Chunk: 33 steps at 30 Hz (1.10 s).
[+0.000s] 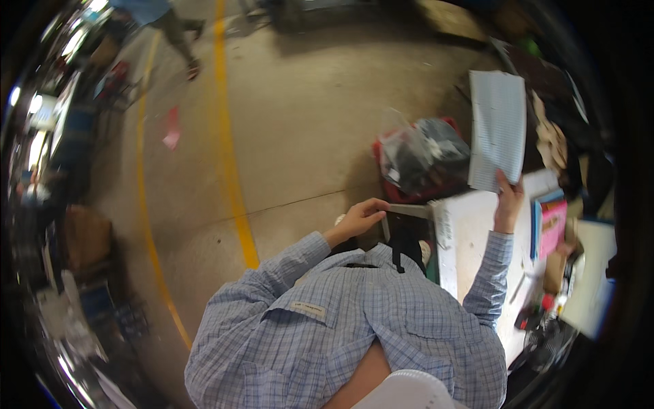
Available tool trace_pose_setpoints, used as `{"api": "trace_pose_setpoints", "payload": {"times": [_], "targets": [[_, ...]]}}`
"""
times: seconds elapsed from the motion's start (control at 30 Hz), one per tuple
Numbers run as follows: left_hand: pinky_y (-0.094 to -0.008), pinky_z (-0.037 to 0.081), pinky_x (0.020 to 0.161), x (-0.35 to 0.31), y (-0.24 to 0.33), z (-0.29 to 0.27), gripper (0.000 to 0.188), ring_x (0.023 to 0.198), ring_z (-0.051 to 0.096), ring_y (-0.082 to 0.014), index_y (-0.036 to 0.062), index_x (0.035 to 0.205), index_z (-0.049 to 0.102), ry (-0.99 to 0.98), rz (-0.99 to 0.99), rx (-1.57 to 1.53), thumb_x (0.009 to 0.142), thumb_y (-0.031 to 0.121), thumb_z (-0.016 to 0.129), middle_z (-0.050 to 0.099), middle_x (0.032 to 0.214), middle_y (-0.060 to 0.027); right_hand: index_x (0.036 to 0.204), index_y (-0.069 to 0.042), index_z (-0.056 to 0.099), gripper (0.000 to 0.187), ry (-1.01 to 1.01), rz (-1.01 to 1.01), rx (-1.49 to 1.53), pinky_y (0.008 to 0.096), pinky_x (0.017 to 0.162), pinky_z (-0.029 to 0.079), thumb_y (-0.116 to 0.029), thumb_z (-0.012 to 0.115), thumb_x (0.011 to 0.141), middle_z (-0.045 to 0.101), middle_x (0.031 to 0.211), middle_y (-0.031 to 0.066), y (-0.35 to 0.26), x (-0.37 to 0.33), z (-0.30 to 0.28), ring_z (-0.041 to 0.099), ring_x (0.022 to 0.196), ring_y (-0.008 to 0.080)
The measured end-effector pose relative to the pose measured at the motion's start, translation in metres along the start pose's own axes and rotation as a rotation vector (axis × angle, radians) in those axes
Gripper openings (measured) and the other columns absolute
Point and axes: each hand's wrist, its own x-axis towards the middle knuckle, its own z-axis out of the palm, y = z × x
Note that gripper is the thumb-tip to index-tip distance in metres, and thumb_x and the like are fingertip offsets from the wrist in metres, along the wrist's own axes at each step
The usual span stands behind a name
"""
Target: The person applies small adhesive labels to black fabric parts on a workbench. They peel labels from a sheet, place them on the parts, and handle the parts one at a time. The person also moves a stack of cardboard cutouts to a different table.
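Note:
My right hand (509, 198) is closed on the lower edge of a white ruled paper sheet (498, 129), holding it up beyond the white table (470, 235). The sheet has fine lines across it and stands nearly upright in the view. My left hand (364, 217) is at the outer corner of what looks like a pulled-out white drawer (412, 210) on the table's left side. Its fingers are bent together over that corner; the fingertips are partly hidden.
A red crate (409, 195) with dark things in clear plastic bags (419, 153) stands on the floor ahead. Pink and blue booklets (552, 228) lie at the table's right. Yellow lines (231, 184) mark the floor; a person (174, 34) walks at far left.

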Motion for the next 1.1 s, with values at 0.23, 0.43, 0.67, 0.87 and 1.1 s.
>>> {"api": "trace_pose_setpoints", "payload": {"times": [0.23,0.43,0.67,0.87,1.1], "targets": [[-0.0382,0.037,0.108,-0.100,0.029,-0.119,0.059,0.129,0.046,-0.0236,0.0079,0.143,0.035,0.307,0.262,-0.615,0.099,0.047,0.040,0.045,0.143,-0.0135,0.115,-0.001,0.061,0.034,-0.829,0.245,0.237,0.0263,0.081,0.049,-0.002,0.070,0.082,0.068,0.101,0.0057,0.000,-0.100,0.269,0.063,0.091,0.0137],[-0.0390,0.041,0.104,-0.093,0.078,-0.186,0.059,0.125,0.049,-0.0238,0.0053,0.142,0.036,0.525,0.678,-0.840,0.098,0.042,0.049,0.050,0.137,-0.0107,0.119,0.003,0.057,0.042,-1.125,0.155,-0.081,0.0256,0.078,0.050,-0.004,0.072,0.080,0.066,0.104,0.0079,0.014,-0.132,0.364,0.062,0.089,0.0126],[-0.0379,0.049,0.091,-0.047,0.160,-0.326,0.043,0.108,0.059,-0.0221,0.0009,0.122,0.053,0.891,0.503,-0.766,0.090,0.025,0.067,0.063,0.116,-0.0098,0.129,0.008,0.049,0.046,-1.387,0.184,0.054,0.0268,0.079,0.052,-0.012,0.064,0.091,0.064,0.108,0.0101,0.045,-0.090,0.507,0.063,0.093,0.0145],[-0.0367,0.049,0.090,-0.059,0.196,-0.471,0.041,0.104,0.061,-0.0217,0.0002,0.122,0.055,1.227,0.471,-0.765,0.088,0.019,0.070,0.063,0.115,-0.0096,0.126,0.001,0.057,0.035,-1.524,0.181,-0.101,0.0243,0.075,0.052,-0.020,0.056,0.098,0.066,0.099,0.0069,0.056,-0.054,0.709,0.062,0.090,0.0111],[-0.0354,0.049,0.089,-0.100,0.182,-0.643,0.042,0.106,0.060,-0.0211,-0.0010,0.123,0.054,1.577,0.473,-0.780,0.086,0.011,0.070,0.062,0.118,-0.0097,0.109,-0.008,0.066,0.024,-1.808,-0.686,-0.482,0.0341,0.077,0.053,-0.023,0.057,0.092,0.069,0.100,0.0094,0.140,-0.015,0.999,0.067,0.085,0.0234]]}}
